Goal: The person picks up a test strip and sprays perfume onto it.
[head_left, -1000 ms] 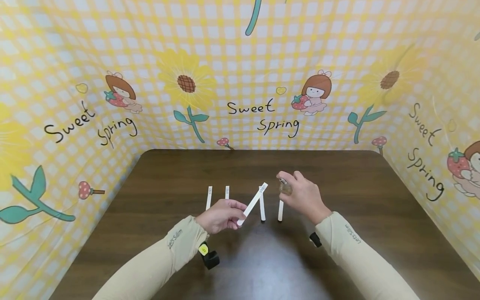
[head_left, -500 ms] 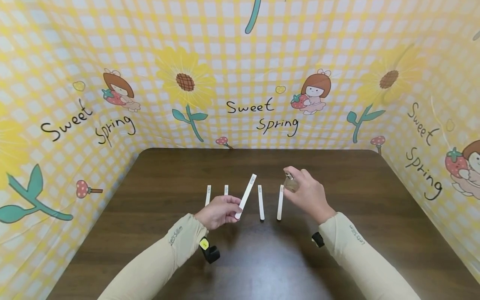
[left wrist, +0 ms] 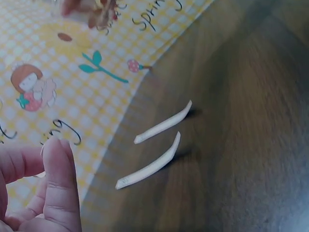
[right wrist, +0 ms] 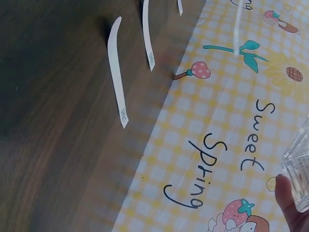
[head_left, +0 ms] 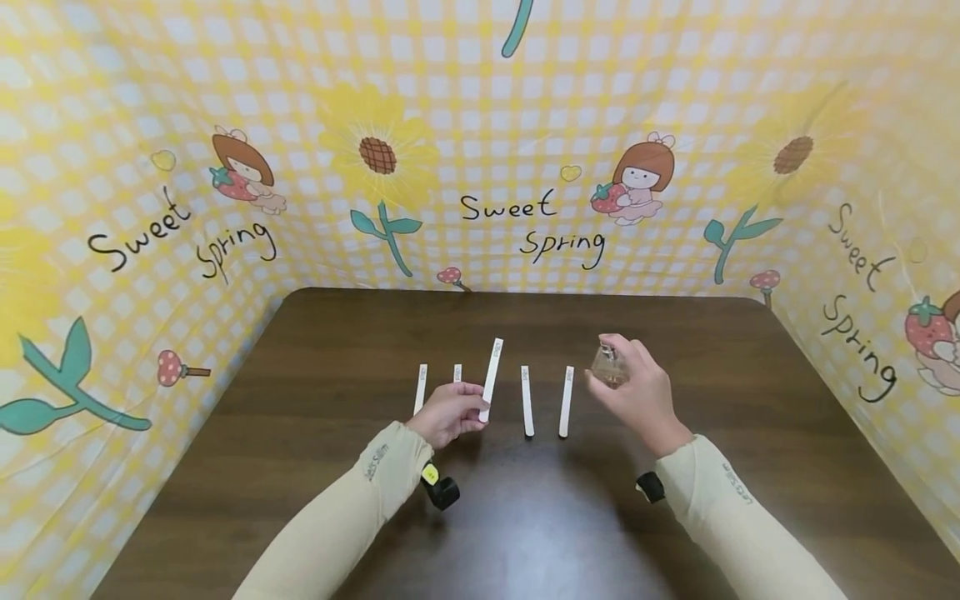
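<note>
My left hand (head_left: 450, 412) pinches the lower end of a white paper test strip (head_left: 492, 375), raised and nearly upright in the head view. To its right, my right hand (head_left: 639, 393) grips a small clear glass perfume bottle (head_left: 608, 367), the index finger over its top. Part of the bottle (right wrist: 300, 166) shows at the right edge of the right wrist view. In the left wrist view, thumb and fingertips (left wrist: 60, 169) meet. A strip (head_left: 421, 388) and a second strip (head_left: 457, 372) lie partly behind the left hand.
Between the hands lie a strip (head_left: 527, 400) and another strip (head_left: 566, 402), each with small print at the far end and a bent-up near end. A yellow checked cloth (head_left: 495, 150) walls the back and sides of the dark wooden table (head_left: 525, 533).
My left hand has swung its strip from a rightward slant to nearly upright. My right hand has shifted to the right with the bottle, away from the strips.
</note>
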Available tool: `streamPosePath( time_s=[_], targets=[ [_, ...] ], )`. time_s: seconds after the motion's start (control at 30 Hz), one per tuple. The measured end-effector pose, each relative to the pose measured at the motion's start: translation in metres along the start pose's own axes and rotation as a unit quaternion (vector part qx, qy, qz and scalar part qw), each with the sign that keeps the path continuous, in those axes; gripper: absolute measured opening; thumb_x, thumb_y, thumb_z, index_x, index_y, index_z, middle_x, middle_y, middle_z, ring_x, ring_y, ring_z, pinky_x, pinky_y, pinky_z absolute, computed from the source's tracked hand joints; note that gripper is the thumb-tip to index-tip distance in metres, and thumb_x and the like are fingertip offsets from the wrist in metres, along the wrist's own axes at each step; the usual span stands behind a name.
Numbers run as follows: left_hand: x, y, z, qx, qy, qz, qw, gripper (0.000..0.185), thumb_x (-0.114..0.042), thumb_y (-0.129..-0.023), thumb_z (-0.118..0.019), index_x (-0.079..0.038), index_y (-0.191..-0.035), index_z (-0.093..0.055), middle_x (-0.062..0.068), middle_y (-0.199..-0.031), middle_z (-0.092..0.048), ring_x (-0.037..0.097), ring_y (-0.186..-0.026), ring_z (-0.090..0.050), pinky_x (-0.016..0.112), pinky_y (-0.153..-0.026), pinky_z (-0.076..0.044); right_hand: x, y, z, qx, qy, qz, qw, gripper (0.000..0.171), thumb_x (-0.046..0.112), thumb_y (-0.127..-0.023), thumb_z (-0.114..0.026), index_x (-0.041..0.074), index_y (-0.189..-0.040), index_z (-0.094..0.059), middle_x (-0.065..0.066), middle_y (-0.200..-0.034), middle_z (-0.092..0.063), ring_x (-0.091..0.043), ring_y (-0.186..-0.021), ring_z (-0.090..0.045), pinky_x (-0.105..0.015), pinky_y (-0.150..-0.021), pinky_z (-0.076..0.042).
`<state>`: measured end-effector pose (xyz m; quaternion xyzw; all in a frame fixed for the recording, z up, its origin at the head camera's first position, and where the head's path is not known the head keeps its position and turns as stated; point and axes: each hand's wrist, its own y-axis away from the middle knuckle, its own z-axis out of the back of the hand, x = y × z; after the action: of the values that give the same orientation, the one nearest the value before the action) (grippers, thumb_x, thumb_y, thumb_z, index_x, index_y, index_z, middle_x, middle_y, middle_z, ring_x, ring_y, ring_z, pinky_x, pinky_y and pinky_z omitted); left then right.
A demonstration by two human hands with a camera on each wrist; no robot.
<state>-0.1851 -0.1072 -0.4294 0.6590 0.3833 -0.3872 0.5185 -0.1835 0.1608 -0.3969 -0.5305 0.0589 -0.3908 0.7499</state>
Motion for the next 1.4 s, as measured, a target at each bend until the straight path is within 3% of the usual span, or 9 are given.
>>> streamPosePath(
  time_s=[0.2, 0.4, 0.53, 0.67, 0.93, 1.27, 1.4],
  targets=[
    [0.012, -0.007, -0.001, -0.036, 0.014, 0.021, 0.9990, 0.019, 0.012, -0.087, -0.052, 0.006, -0.104, -0.050, 0.006, -0.071, -0.054, 0.009, -0.051, -0.051, 0.019, -0.050, -0.049, 0.006, 0.008, 0.002, -0.017, -0.033, 0.002, 0.999, 0.050, 0.006, -0.065, -0.071, 0.003, -0.112, -0.055, -0.011, -0.079, -0.053, -0.021, -0.061, -0.052, -0.034, -0.046, -0.045],
    [0.019, -0.013, 0.001, -0.037, 0.023, 0.028, 0.9987, 0.021, 0.010, -0.087, -0.053, 0.007, -0.107, -0.050, 0.006, -0.072, -0.054, 0.009, -0.052, -0.052, 0.019, -0.052, -0.051, 0.007, 0.010, 0.003, -0.032, -0.046, 0.000, 0.998, 0.048, 0.006, -0.066, -0.072, 0.003, -0.111, -0.056, -0.010, -0.079, -0.054, -0.022, -0.062, -0.052, -0.032, -0.049, -0.045],
    [0.023, -0.018, 0.001, -0.046, 0.019, 0.031, 0.9983, 0.021, 0.011, -0.087, -0.054, 0.009, -0.107, -0.051, 0.006, -0.071, -0.054, 0.009, -0.051, -0.052, 0.019, -0.052, -0.051, 0.006, 0.014, 0.004, -0.034, -0.055, 0.000, 0.998, 0.040, 0.027, -0.082, -0.068, 0.000, -0.109, -0.054, -0.013, -0.080, -0.054, -0.023, -0.065, -0.052, -0.030, -0.051, -0.045],
    [0.027, -0.021, -0.002, -0.047, 0.016, 0.033, 0.9982, 0.026, 0.011, -0.087, -0.055, 0.015, -0.112, -0.051, 0.007, -0.069, -0.058, 0.008, -0.049, -0.055, 0.019, -0.052, -0.052, 0.007, 0.021, 0.006, -0.056, -0.068, -0.001, 0.996, 0.051, 0.047, -0.089, -0.059, -0.001, -0.106, -0.053, -0.014, -0.082, -0.054, -0.021, -0.067, -0.051, -0.024, -0.051, -0.046],
    [0.026, -0.024, -0.007, -0.056, 0.013, 0.044, 0.9974, 0.033, 0.010, -0.088, -0.057, 0.017, -0.118, -0.049, 0.010, -0.068, -0.063, 0.012, -0.049, -0.061, 0.020, -0.051, -0.053, 0.012, 0.036, 0.007, -0.082, -0.107, 0.002, 0.991, 0.049, 0.042, -0.087, -0.065, -0.003, -0.103, -0.052, -0.015, -0.081, -0.054, -0.015, -0.071, -0.051, -0.015, -0.060, -0.045],
    [0.020, -0.031, -0.010, -0.070, -0.015, 0.049, 0.9962, 0.033, 0.008, -0.088, -0.059, 0.016, -0.119, -0.051, 0.013, -0.075, -0.065, 0.012, -0.050, -0.061, 0.022, -0.051, -0.054, 0.010, 0.039, 0.014, -0.093, -0.120, 0.012, 0.988, 0.049, 0.039, -0.087, -0.067, -0.004, -0.103, -0.051, -0.015, -0.079, -0.053, -0.013, -0.071, -0.050, -0.017, -0.060, -0.044],
    [0.019, -0.033, -0.012, -0.061, -0.036, 0.050, 0.9963, 0.035, 0.010, -0.086, -0.058, 0.017, -0.119, -0.051, 0.012, -0.074, -0.062, 0.012, -0.049, -0.059, 0.022, -0.052, -0.054, 0.010, 0.037, 0.016, -0.095, -0.116, 0.021, 0.989, 0.048, 0.038, -0.087, -0.067, -0.004, -0.103, -0.051, -0.015, -0.078, -0.053, -0.014, -0.071, -0.050, -0.018, -0.059, -0.044]
  ],
)
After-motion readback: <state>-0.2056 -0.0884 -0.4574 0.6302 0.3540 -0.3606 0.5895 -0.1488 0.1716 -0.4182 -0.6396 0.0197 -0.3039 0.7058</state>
